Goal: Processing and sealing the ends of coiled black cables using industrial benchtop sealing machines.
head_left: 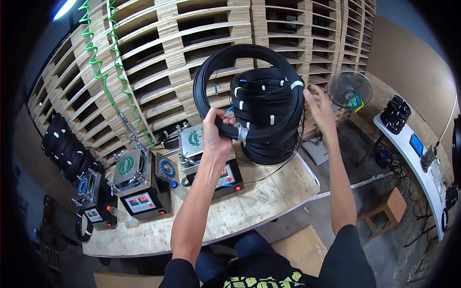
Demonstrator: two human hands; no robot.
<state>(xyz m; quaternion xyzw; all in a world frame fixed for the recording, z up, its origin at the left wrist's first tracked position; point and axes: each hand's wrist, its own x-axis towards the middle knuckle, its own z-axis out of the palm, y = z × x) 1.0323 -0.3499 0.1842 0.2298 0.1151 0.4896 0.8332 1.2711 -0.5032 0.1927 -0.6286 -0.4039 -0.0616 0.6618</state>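
A coil of black cable, bound with white tape, is held up in front of me. My left hand is closed around its lower left part. A small blue-tipped connector shows by the left fingers. Beside the coil's right edge is my right hand, its fingers apart; I cannot tell whether the fingertips touch the cable. Behind the raised coil, a stack of similar black cable coils stands on the wooden table, partly hidden by it.
Several polishing machines with green-dotted plates line the table's left. Green coiled air hoses hang above them. Wooden pallets rise behind. To the right are a fan, a white side table and a brown stool.
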